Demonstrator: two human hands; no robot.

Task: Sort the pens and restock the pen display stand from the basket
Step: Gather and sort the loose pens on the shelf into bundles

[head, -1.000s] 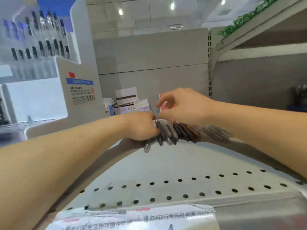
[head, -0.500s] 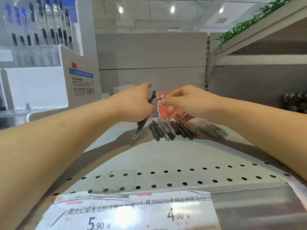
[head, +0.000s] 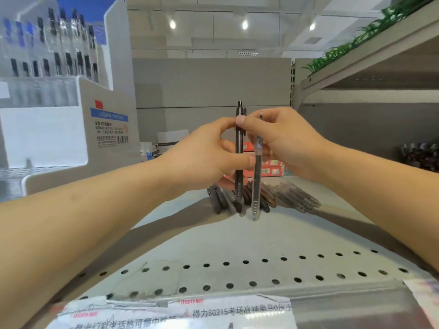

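Observation:
I hold a black click pen (head: 239, 148) upright above the shelf. My left hand (head: 206, 157) grips its middle between thumb and fingers. My right hand (head: 287, 141) touches the black pen's top with its thumb and holds a clear pen (head: 256, 186) upright beside it. Below both hands, several dark pens (head: 222, 198) lie in a row on the grey shelf (head: 213, 241), and several translucent ones (head: 294, 195) lie to their right. The white pen display stand (head: 59, 91), with rows of pens, rises at the left.
Red packs (head: 273, 168) and white boxes (head: 172, 137) sit at the back of the shelf. Price labels (head: 166, 312) run along the perforated front edge. An upper shelf (head: 368, 55) with green plants overhangs on the right, with dark items (head: 420, 155) beneath it.
Both hands rose from the pile of pens. The left hand lifted the black pen and turned it upright; the right hand now holds a clear pen beside it.

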